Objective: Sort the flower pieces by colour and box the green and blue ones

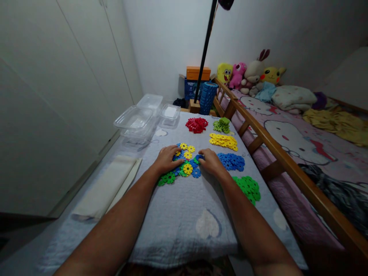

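Mixed flower discs [188, 169] lie on the counter [175, 222], at three o'clock from the left hand [167, 159] and nine from the right hand [211, 161]. The left spreads over their edge; the right curls at them, whether pinching I cannot tell. A blue pile [231, 161] lies beyond, at three.

Plush toys [238, 75] on a pink bed [335, 122], wooden rail [270, 145], orange box [198, 73], blue cylinder [208, 99], black pole [204, 53]

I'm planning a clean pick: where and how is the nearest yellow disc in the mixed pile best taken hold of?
Probably pinch the yellow disc by opposite edges of its notched rim, coming from above on the near side. It looks nearly flat atop the mixed pile, its outline uncovered, with the left hand and right hand to either side.
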A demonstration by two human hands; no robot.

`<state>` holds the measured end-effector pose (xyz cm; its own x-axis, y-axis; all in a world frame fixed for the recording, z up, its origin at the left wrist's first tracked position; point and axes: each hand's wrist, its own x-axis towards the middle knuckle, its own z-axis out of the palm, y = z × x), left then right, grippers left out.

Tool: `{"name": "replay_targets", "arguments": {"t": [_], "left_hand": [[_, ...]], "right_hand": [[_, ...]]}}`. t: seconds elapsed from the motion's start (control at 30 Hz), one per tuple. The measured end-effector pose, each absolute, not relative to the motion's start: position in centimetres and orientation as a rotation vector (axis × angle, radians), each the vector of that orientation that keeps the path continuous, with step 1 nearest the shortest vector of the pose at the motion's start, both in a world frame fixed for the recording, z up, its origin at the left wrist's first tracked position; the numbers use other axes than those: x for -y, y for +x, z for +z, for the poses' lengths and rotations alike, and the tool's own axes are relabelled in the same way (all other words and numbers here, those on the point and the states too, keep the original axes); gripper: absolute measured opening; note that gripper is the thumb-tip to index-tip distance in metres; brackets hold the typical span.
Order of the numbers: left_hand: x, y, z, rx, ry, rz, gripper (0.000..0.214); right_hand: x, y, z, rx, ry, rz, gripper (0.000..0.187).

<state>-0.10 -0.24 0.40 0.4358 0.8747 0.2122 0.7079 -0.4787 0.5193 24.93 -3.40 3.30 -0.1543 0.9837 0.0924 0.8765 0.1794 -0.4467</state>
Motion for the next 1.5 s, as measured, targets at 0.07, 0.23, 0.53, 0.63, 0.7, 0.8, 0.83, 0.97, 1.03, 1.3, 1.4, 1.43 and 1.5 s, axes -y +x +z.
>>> {"name": "replay_targets", "arguments": {"t": [0.07, 0.23, 0.53, 0.63, 0.7, 0.8, 0.83, 0.97, 1.03, 1.3, 1.4, 1.43, 1.5], "left_hand": [[0.4, -0.1, 0.5, -1.331, 2.338, 0.651, 0.054], [0.6, 0.0, 0.9, -1.323, 2.33, 0.648, 0.052], [0.6, -0.3, 0.9, -1.331, 2.33, 0.67, 0.055], [0.8, -0.6, 1.0, -1.351, 2.338, 0.646, 0.059], [0.9, -0.8, 1.2, -1.362, 2.353, 0.624, 0.06], [1.1, -1.1, 1.4, -1.388, 2.381, 0.6, 0.062], [1.1, -1.2, 1.4, -1.402, 2.387, 0.593, 0.062], [1.0, -2.1, 1.3, -1.466, 2.378, 0.542, 0.069], [0.8, -2.6, 1.3, -1.482, 2.375, 0.524, 0.074], [1.0, -3.6, 1.4, -1.496, 2.362, 0.412, 0.09], [1.3, -3.6, 1.6, -1.506, 2.344, 0.393, 0.095], [1.4, -3.5, 1.6, -1.509, 2.338, 0.391, 0.096], [1.6, -3.3, 1.8, -1.512, 2.33, 0.385, 0.096]], "right_hand": [[3.5, 24.7, 2.9, 2.14, -1.785, 0.384, 0.032], [3.7, 24.7, 3.1, 2.076, -1.83, 0.386, 0.037], [3.6, 28.4, 4.9, 1.748, -1.734, 0.598, 0.012], [3.6, 31.6, 5.6, 1.597, -1.817, 0.475, 0.015], [3.7, 33.7, 5.9, 1.529, -1.893, 0.375, 0.014], [4.0, 36.2, 5.7, 1.458, -1.986, 0.277, 0.01], [4.0, 36.8, 5.5, 1.446, -2.007, 0.262, 0.009], [4.1, 38.0, 4.7, 1.436, -2.09, 0.21, 0.009], [4.0, 38.2, 4.3, 1.445, -2.136, 0.156, 0.011], [3.9, 37.8, 3.7, 1.488, -2.223, -0.04, 0.018], [3.7, 35.8, 4.2, 1.559, -2.1, -0.063, 0.016], [3.7, 34.6, 4.4, 1.612, -2.033, -0.018, 0.015], [3.8, 31.9, 4.6, 1.761, -1.87, 0.157, 0.014]]}}
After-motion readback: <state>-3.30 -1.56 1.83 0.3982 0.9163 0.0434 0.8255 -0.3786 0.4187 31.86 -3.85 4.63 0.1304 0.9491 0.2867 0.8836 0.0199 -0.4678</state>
